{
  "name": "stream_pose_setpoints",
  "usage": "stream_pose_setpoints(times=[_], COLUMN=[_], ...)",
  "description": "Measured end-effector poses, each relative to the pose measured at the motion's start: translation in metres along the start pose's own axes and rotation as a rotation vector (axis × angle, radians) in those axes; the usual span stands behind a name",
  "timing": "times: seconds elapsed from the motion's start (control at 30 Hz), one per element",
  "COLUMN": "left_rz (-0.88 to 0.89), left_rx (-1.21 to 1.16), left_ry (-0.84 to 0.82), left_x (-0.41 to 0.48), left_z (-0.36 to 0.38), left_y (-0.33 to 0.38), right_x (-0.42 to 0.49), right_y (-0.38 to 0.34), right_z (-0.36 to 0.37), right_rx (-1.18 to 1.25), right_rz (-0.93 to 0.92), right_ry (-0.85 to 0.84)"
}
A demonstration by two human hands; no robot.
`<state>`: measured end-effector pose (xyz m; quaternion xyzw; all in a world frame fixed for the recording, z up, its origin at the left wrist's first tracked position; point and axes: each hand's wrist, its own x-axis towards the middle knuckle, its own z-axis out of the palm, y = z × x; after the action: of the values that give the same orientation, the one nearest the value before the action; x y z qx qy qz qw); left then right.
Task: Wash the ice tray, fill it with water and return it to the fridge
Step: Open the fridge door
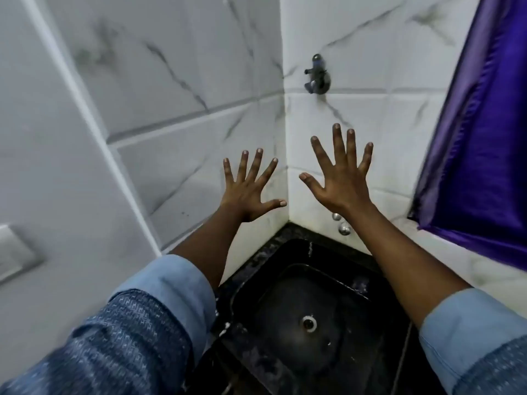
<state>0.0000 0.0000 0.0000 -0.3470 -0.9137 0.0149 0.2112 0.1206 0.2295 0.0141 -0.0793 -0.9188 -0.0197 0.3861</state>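
My left hand (248, 189) and my right hand (340, 178) are both raised above a black sink (288, 309), backs toward me, all fingers spread straight. Neither hand holds anything. A metal tap (317, 75) juts from the white marble-patterned wall above and between the hands; no water runs from it. The sink basin has a round drain (309, 323) and looks wet. No ice tray is in view.
White tiled walls meet in a corner behind the sink. A purple curtain (484, 132) hangs at the right. Two small metal knobs (342, 223) sit on the wall just above the sink rim. A white switch plate (14, 252) is at the left.
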Motion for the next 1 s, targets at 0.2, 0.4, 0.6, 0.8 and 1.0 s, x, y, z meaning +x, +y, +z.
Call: stream_pose_setpoints(times=[0.2,0.4,0.6,0.8,1.0], left_rz=[-0.108,-0.166,-0.291,-0.451,-0.597], left_rx=[0.089,0.111,0.149,0.160,0.225], left_ry=[-0.046,-0.100,-0.102,-0.150,-0.191], left_x=[-0.078,-0.162,-0.265,-0.372,-0.459], left_z=[0.000,-0.010,-0.018,-0.024,-0.040], left_y=[-0.026,-0.059,-0.095,-0.121,-0.136], right_x=[-0.030,-0.050,-0.074,-0.117,-0.155], right_y=[-0.055,-0.131,-0.220,-0.302,-0.371], right_z=[0.018,0.025,0.014,0.012,0.012], right_rx=[0.091,0.213,0.333,0.429,0.516], right_rz=[-0.134,-0.292,-0.445,-0.586,-0.694], right_ry=[-0.085,-0.114,-0.099,-0.163,-0.207])
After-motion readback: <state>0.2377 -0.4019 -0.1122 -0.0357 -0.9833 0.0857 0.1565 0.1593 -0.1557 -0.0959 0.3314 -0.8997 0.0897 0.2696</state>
